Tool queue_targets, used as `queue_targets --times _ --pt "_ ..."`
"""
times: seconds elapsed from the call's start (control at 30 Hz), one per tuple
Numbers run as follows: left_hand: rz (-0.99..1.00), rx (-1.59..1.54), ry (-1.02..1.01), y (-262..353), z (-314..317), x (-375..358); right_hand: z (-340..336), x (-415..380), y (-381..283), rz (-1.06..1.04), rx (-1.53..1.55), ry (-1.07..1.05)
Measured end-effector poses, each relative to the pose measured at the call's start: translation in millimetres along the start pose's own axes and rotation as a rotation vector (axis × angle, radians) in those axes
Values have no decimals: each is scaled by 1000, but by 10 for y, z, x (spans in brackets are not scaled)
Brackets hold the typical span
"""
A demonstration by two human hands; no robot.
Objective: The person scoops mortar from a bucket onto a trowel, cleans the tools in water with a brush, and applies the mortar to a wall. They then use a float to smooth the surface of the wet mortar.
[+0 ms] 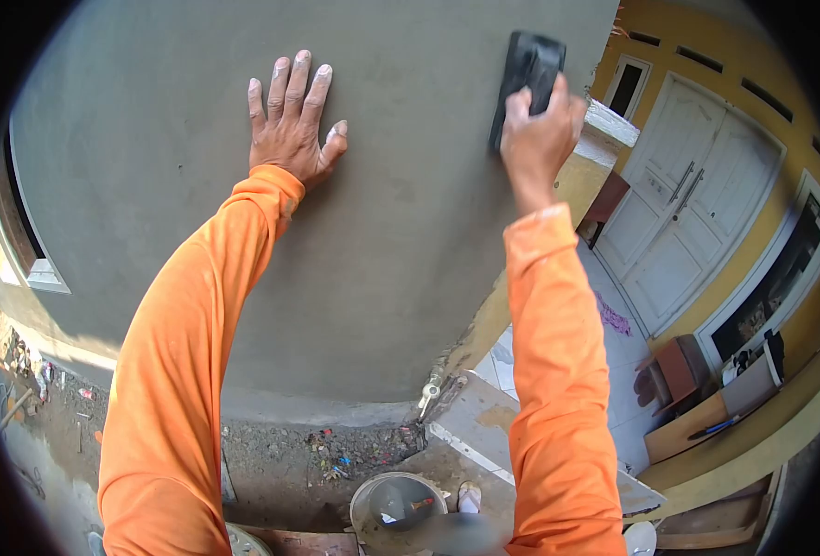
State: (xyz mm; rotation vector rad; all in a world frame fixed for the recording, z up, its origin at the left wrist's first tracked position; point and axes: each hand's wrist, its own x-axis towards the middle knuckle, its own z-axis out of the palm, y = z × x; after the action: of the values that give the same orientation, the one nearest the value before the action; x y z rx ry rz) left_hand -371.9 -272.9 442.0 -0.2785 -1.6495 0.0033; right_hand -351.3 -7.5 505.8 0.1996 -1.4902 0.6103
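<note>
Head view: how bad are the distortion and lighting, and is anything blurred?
Head view: strong fisheye bend with black corners; the white double door curves. Light is even daylight on the grey plastered wall, with no glare. The left hand, flat on the wall, and the right hand, gripping the dark float, are sharp. A smeared patch sits at the bottom beside the bucket.

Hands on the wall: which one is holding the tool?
The right hand, near the wall's corner, grips a dark plaster float against the wet grey render. The left hand lies flat and empty, fingers spread.
</note>
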Motion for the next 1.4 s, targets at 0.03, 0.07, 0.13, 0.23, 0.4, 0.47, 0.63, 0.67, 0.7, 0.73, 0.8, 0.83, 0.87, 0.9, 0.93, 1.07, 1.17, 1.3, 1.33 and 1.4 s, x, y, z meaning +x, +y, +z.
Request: queue_targets --times 0.03,0.07,0.13,0.23,0.4,0.47,0.63,0.67,0.7,0.73,0.8,0.83,0.87,0.9,0.93,1.07,1.17,1.3,1.33,1.4 --pt "0 -1 -1 0 7 12 13 390 -109 -49 -4 -3" --pt "4 -1 3 0 17 17 25 597 -173 -56 -33 12" --pt "-1 -1 -1 -20 12 -28 32 251 -98 -32 6 -9" --pt "7 -15 18 6 7 -11 -79 -1142 188 -37 -35 -105" --pt "1 -8 8 -6 7 0 -86 -215 238 -11 -28 -21" --pt "-3 -10 3 -2 15 6 -98 446 155 -95 -71 13" --pt "-21 -3 -4 13 -13 -28 -185 -887 406 -27 -81 -34" --pt "-13 -19 3 13 -11 -36 -261 -1219 506 -152 -149 -119" --pt "-11 -31 20 1 -5 -12 -211 -1072 458 -160 -142 -112" --pt "-12 -26 25 -19 -3 19 -157 -779 380 -113 -86 -95" --pt "-10 -30 22 -12 0 0 -79 -60 163 -76 -63 -70" --pt "-10 -31 19 -6 0 -13 -29 312 44 -88 -89 -51" --pt "-14 -35 11 14 8 -21 -9 503 38 -129 -90 -9" --pt "-9 -38 24 12 12 -6 12 604 35 -175 -85 37" --pt "-5 -39 31 -5 4 -16 -4 531 53 -179 -97 30" --pt "-9 -31 13 -8 -6 -43 -252 -1089 365 -174 -240 -147" --pt "-1 -42 50 -31 6 -6 -119 -761 319 -155 -99 -104" --pt "-14 -45 1 -10 18 -44 102 629 2 -254 -139 61" --pt "-13 -37 13 -26 16 -18 72 584 -2 -256 -136 68" --pt "-10 -41 24 -16 6 -17 -69 199 -6 -144 -49 -71"
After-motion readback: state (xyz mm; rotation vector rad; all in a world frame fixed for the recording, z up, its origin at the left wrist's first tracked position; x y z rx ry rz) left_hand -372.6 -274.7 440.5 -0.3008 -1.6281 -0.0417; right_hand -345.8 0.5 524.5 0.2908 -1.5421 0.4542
